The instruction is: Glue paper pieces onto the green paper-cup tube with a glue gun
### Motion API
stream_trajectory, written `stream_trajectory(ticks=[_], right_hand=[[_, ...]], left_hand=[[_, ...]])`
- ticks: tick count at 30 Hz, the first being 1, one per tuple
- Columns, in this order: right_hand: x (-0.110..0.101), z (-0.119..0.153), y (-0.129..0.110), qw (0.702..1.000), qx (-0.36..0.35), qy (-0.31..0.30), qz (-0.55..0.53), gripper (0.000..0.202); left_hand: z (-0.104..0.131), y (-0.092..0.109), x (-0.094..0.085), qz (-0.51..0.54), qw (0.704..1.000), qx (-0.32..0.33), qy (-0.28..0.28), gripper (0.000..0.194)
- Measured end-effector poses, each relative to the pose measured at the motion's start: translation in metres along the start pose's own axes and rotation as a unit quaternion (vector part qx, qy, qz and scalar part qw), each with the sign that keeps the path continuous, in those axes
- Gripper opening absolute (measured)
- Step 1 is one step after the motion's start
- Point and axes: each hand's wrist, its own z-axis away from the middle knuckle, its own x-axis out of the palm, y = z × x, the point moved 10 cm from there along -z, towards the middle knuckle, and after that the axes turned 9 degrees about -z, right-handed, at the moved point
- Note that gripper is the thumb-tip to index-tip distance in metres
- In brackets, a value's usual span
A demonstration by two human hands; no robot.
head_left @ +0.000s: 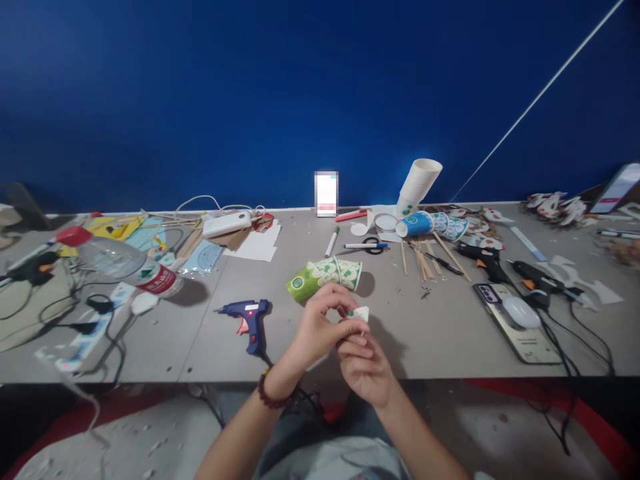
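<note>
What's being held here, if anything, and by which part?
A small white piece, apparently paper: the left hand pinches it near its lower edge. The right hand is just below; whether it also grips is hidden.

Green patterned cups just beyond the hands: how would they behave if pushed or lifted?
Likely to roll in a curve: the green patterned cups lie on their sides and taper. Probably light and easily dented, as they look like paper. They might slide apart, since they appear nested.

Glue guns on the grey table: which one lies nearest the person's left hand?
The dark blue plastic glue gun with the red trigger, just left of the left hand; the black plastic glue guns lie much farther off, toward the sides.
</note>
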Motion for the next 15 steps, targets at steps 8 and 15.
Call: stream_trajectory(ticks=[8,15], right_hand=[[0.001,0.006,-0.039,0.996,-0.091,0.011,0.011,0.018],[-0.005,0.01,-0.119,0.944,-0.247,0.066,0.208,0.025]], left_hand=[[-0.009,0.006,0.004,-0.178,0.977,0.106,-0.056,0.036],[-0.026,-0.015,0.006,-0.54,0.836,0.098,-0.025,0.049]])
